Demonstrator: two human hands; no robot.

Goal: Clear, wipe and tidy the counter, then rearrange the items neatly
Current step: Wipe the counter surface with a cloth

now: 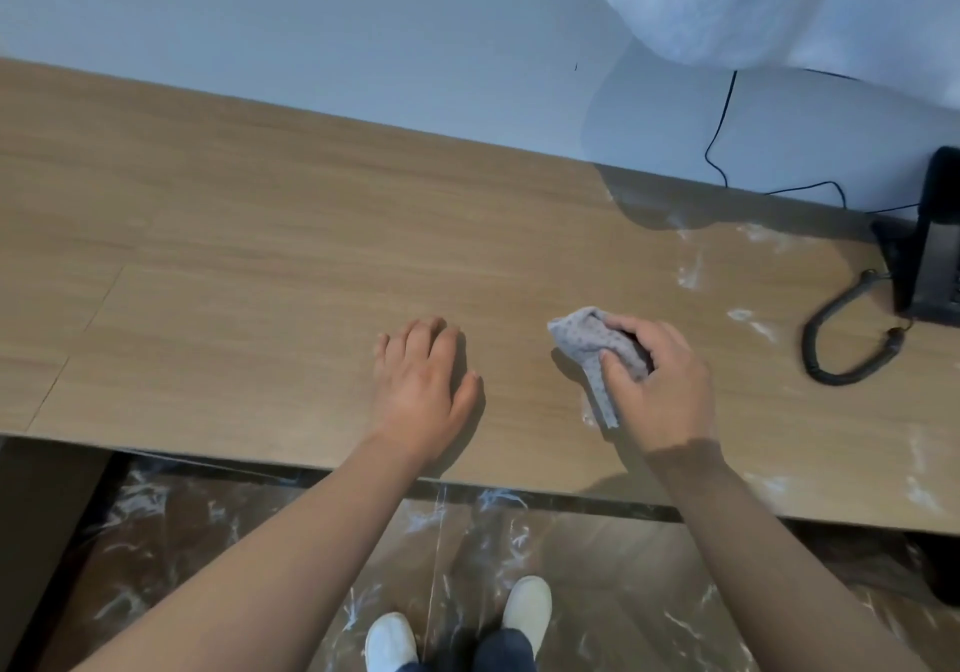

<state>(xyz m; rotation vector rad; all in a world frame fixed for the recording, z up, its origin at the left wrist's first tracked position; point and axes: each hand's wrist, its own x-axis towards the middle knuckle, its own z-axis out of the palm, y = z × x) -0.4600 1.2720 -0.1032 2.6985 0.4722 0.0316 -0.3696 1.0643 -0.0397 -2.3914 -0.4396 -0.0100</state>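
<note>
The left-hand grip lies palm-down on the light brown wood-grain desk, near its front edge. The fingers are straight and close together, the thumb points out to the right, and it holds nothing. The right-hand grip is just beside it, knuckles up, with fingers and thumb curled round a bunched grey dotted cloth. The cloth rests on the desk, and a narrow tail of it trails back toward the front edge. Both bare forearms reach in from below.

Part of the cloth is hidden under the right palm. The black corded telephone at the far right is cut off by the picture's edge (its keypad is barely readable), though its coiled black cord loops in full view. A white fabric bundle is cropped at the top right. Pale streaks mark the desk near the telephone; what they are is hard to tell.

Counted: two hands, one cloth, one telephone, one thin black cable against the pale wall, and two white shoes on the floor.
</note>
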